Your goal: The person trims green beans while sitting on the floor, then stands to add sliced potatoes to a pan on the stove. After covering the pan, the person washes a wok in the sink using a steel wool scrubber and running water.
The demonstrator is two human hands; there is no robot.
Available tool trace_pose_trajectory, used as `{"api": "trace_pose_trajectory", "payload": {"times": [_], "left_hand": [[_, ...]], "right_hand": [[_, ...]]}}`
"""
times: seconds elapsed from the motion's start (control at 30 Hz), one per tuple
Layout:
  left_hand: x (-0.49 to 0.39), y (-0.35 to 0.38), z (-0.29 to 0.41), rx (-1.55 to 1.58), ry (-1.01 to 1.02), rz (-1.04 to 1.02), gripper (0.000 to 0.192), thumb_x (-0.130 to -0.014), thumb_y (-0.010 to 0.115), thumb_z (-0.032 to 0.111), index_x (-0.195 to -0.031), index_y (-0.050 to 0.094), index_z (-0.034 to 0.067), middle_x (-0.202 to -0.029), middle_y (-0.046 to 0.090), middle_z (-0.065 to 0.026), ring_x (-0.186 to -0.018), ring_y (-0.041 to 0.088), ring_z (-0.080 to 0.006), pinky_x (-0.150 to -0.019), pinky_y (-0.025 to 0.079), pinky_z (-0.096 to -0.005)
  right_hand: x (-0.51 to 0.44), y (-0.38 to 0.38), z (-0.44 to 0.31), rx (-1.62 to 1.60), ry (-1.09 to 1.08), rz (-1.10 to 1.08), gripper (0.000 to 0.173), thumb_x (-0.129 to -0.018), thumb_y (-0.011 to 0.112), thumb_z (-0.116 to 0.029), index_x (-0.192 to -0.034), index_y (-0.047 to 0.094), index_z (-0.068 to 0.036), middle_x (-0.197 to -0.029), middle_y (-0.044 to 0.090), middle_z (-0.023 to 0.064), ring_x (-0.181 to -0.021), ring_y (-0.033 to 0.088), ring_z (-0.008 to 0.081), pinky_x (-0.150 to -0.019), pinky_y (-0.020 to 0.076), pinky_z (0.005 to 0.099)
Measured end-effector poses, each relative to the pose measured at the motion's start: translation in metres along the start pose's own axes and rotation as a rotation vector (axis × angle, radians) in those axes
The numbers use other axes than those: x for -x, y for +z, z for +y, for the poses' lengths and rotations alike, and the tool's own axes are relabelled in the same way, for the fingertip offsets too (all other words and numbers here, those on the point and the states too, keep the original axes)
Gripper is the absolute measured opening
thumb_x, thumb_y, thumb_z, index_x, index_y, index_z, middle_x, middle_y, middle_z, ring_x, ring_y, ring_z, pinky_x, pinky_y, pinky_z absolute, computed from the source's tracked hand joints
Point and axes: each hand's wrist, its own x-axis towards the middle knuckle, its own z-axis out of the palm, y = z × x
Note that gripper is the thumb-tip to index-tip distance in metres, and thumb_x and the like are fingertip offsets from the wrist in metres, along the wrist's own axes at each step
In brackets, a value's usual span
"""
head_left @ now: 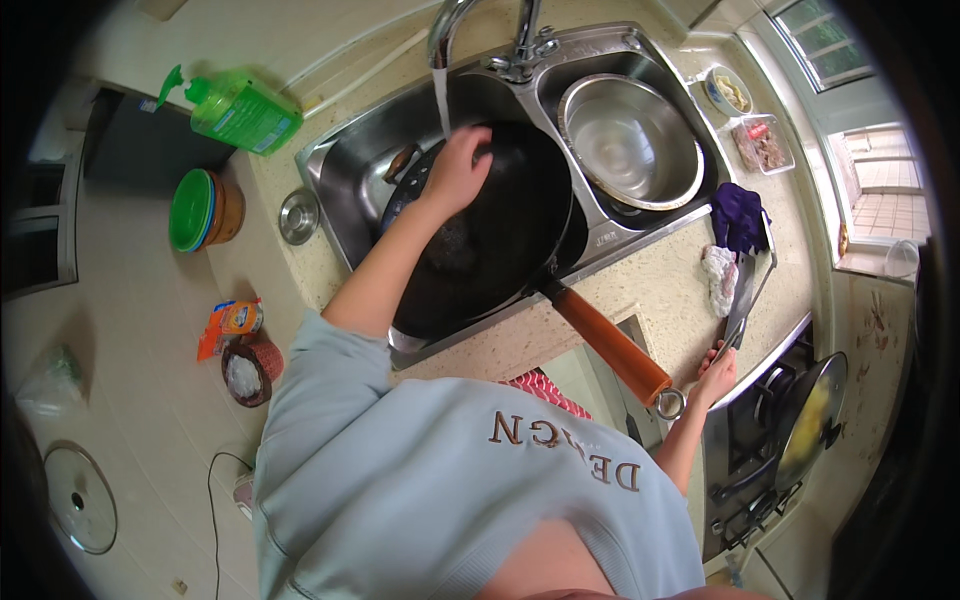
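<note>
My left hand (459,171) is inside a large black wok (502,225), fingers bent, thumb apart, nothing visible between them. Water runs from the chrome faucet (444,37) beside its fingertips. The wok sits tilted in the left basin of a steel double sink (349,169), its orange-brown handle (611,345) reaching over the counter edge. My right hand (718,371), right of that handle, is closed around the near end of a long thin metal utensil (761,281), whose kind I cannot tell. A dark blade (741,300) and a whitish crumpled cloth (720,281) lie alongside.
A steel bowl (630,142) fills the right basin. A purple cloth (739,214), a small dish (727,91) and a plastic tray of meat (765,144) are on the right. A lidded pan (810,424) stands on the stove. A green pump bottle (247,112) and a sink strainer (298,216) are left.
</note>
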Motion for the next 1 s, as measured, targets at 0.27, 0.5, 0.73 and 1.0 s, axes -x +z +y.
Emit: {"api": "trace_pose_trajectory", "payload": {"times": [0.27, 0.5, 0.73, 1.0], "left_hand": [[0.094, -0.003, -0.029, -0.354, -0.253, -0.853, 0.044, -0.07, 0.07, 0.012, -0.112, 0.059, 0.009, -0.116, 0.044, -0.0204, -0.108, 0.047, -0.0367, -0.092, 0.043, -0.0397], [0.068, 0.039, -0.084, -0.388, -0.369, -0.337, 0.031, -0.074, 0.061, 0.006, -0.104, 0.053, 0.003, -0.114, 0.045, -0.0243, -0.103, 0.051, -0.0393, -0.086, 0.047, -0.0437], [0.054, 0.088, 0.006, 0.15, -0.31, -0.199, 0.027, -0.068, 0.074, 0.007, -0.09, 0.061, 0.003, -0.093, 0.063, -0.0169, -0.09, 0.061, -0.0323, -0.077, 0.05, -0.0381], [0.079, 0.009, -0.038, -0.472, -0.352, -0.626, 0.027, -0.076, 0.062, 0.012, -0.102, 0.057, 0.009, -0.103, 0.058, -0.0118, -0.103, 0.053, -0.0306, -0.08, 0.047, -0.0442]], "right_hand": [[0.01, 0.0, -0.06, 0.905, -0.501, -0.143, 0.039, -0.085, 0.063, -0.023, -0.107, 0.057, 0.009, -0.085, 0.064, 0.0169, -0.075, 0.061, 0.0238, -0.071, 0.0479, 0.0325], [0.15, 0.03, -0.195, -0.359, -0.255, -0.95, 0.054, -0.079, 0.068, -0.04, -0.113, 0.057, 0.0, -0.12, 0.056, 0.0172, -0.116, 0.05, 0.028, -0.095, 0.0405, 0.0414], [0.185, 0.096, -0.2, -0.021, -0.452, -1.064, 0.028, -0.075, 0.071, -0.025, -0.086, 0.06, -0.002, -0.106, 0.06, 0.0174, -0.111, 0.053, 0.0339, -0.097, 0.0379, 0.0449], [0.177, 0.082, -0.2, -0.196, -0.353, -1.128, 0.045, -0.073, 0.074, -0.04, -0.091, 0.06, -0.001, -0.107, 0.061, 0.0197, -0.118, 0.049, 0.0383, -0.101, 0.0342, 0.0498]]}}
